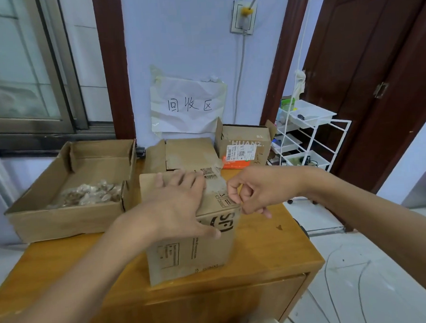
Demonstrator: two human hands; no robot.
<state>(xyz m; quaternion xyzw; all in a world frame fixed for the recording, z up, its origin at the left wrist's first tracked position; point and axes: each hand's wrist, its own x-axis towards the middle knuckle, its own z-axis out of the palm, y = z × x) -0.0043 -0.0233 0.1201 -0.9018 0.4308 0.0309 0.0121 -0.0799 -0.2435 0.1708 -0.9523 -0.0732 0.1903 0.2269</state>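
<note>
A closed brown cardboard box (187, 251) with black SF print stands in the middle of a wooden table (261, 252). My left hand (177, 202) lies flat on its top, fingers spread, the thumb down over the front face. My right hand (253, 191) sits at the box's upper right edge, its fingers curled, pinching the end of a clear tape strip (217, 185) that runs across the top. What the tape end looks like between the fingertips is hard to make out.
An open shallow carton (69, 218) with crumpled clear tape scraps stands at the left. Behind are a flattened cardboard piece (187, 152) and a small labelled box (243, 145). A paper sign (189, 105) hangs on the wall. A white wire rack (309, 136) stands right of the table.
</note>
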